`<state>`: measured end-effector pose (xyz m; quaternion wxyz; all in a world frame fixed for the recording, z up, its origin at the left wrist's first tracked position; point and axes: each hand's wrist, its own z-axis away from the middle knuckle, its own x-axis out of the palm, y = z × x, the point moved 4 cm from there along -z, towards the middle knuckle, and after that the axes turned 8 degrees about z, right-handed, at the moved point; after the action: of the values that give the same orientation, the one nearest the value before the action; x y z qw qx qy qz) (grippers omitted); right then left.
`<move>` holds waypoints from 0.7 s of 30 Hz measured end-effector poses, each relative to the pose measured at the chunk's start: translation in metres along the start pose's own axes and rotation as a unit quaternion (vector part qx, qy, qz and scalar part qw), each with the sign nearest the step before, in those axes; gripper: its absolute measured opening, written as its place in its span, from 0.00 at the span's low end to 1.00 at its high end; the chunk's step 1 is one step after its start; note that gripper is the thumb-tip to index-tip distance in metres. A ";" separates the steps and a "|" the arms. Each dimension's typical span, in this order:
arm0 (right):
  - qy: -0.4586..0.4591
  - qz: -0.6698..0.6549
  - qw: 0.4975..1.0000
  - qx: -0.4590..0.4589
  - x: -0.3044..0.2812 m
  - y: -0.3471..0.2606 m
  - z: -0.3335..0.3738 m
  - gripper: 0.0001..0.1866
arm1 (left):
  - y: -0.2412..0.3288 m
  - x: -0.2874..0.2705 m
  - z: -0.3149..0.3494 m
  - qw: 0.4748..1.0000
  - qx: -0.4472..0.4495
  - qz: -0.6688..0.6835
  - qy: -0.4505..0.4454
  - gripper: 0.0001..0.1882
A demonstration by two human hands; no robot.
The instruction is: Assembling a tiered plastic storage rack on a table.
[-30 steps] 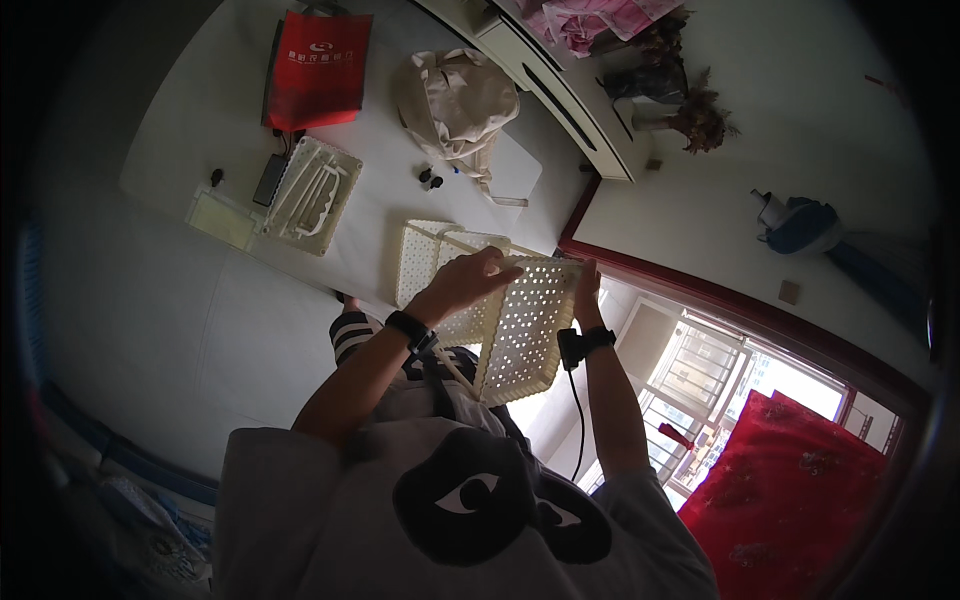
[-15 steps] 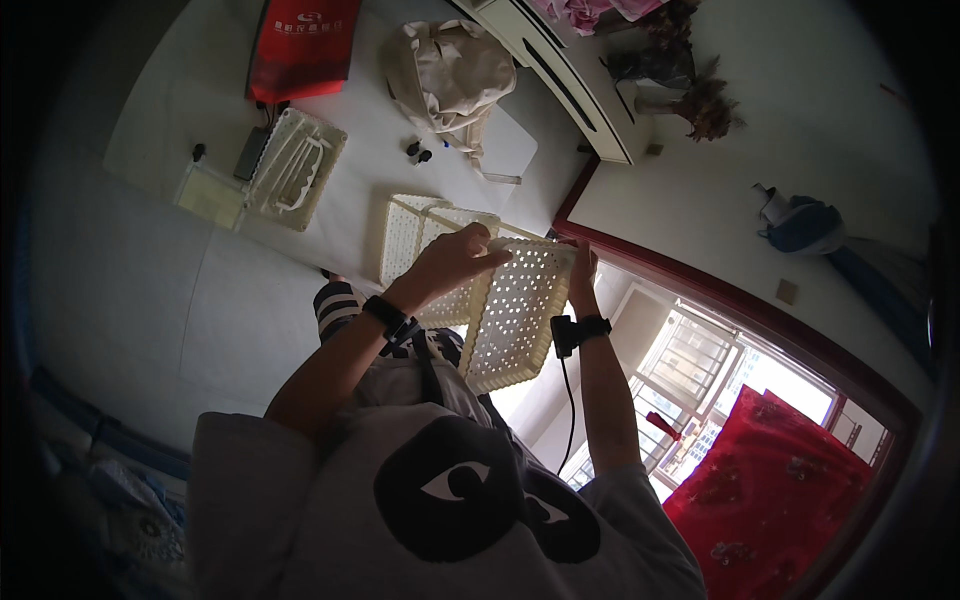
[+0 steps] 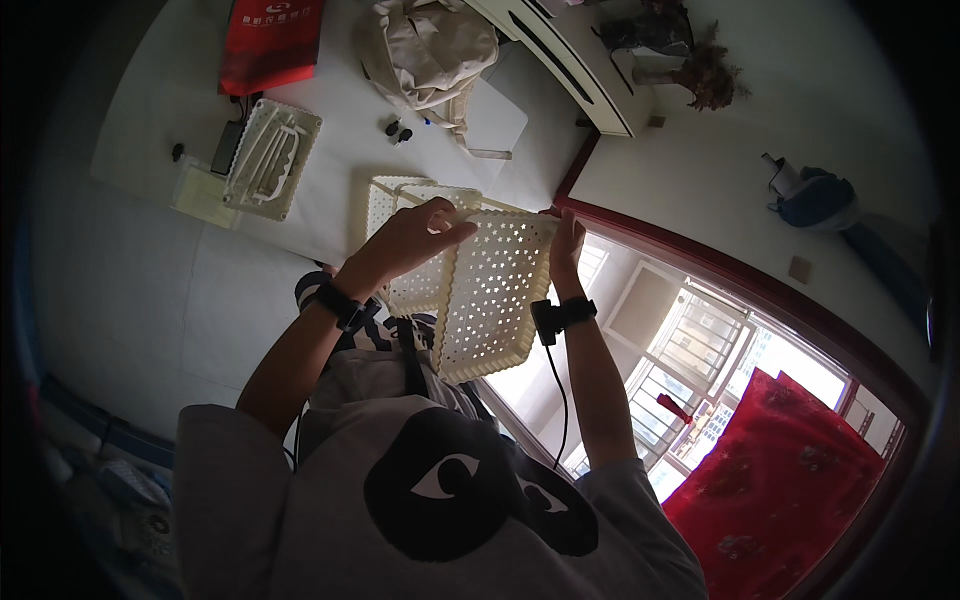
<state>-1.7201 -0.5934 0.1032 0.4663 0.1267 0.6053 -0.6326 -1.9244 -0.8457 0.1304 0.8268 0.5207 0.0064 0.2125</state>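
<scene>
I hold a cream perforated plastic panel [image 3: 490,295] upright in front of me, over the table's near edge. My left hand [image 3: 408,238] grips its top left edge, fingers curled over the rim. On the top right corner, my right hand [image 3: 566,240] presses flat against the panel's side edge. A second cream perforated piece [image 3: 402,200] sits just behind the panel, partly hidden by my left hand. Both wrists wear black bands, and a thin cable hangs from the right one.
The white table [image 3: 140,290] carries a cream moulded tray piece [image 3: 270,160], a red bag [image 3: 270,45], a beige cloth bag [image 3: 430,45] and small black bits [image 3: 397,128]. A red-framed window [image 3: 700,260] and a red cloth [image 3: 790,470] lie to the right.
The panel has shifted slightly left and stands more upright between my hands. Both hands keep their hold on its edges.
</scene>
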 end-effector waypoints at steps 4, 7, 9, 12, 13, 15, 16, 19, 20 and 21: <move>-0.019 -0.001 1.000 -0.010 0.003 -0.009 0.001 0.25 | -0.002 0.001 -0.001 0.999 0.005 -0.041 0.010 0.33; -0.028 0.004 0.999 -0.028 -0.001 -0.009 0.000 0.26 | 0.004 0.005 -0.001 0.997 0.003 -0.072 -0.007 0.31; -0.032 0.000 0.999 -0.040 -0.002 -0.013 0.002 0.26 | 0.004 0.006 -0.003 0.995 0.014 -0.096 -0.008 0.28; -0.084 -0.053 0.994 0.042 -0.002 -0.026 0.010 0.31 | 0.005 0.010 -0.005 0.991 -0.002 -0.131 -0.006 0.26; -0.142 -0.064 0.987 0.042 -0.002 -0.037 0.015 0.34 | 0.004 0.010 -0.005 0.991 0.000 -0.136 -0.006 0.26; -0.193 -0.082 0.977 0.037 -0.003 -0.057 0.022 0.36 | 0.004 0.008 -0.004 0.991 0.008 -0.137 -0.003 0.25; -0.209 -0.081 0.974 0.034 -0.003 -0.063 0.024 0.37 | 0.005 0.007 -0.003 0.989 0.017 -0.148 0.004 0.23; -0.225 -0.096 0.969 0.046 -0.007 -0.050 0.020 0.39 | 0.011 0.010 -0.007 0.979 0.023 -0.201 -0.007 0.23; -0.216 -0.074 0.973 0.039 -0.008 -0.049 0.019 0.38 | 0.011 0.011 -0.008 0.978 0.027 -0.209 -0.012 0.23; -0.208 -0.052 0.976 0.034 -0.007 -0.047 0.017 0.38 | 0.010 0.012 -0.009 0.976 0.033 -0.215 -0.011 0.23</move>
<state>-1.7441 -0.6134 0.1429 0.5438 -0.0234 0.4795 -0.6884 -1.9192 -0.8301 0.1378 0.8358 0.5362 0.1161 0.0236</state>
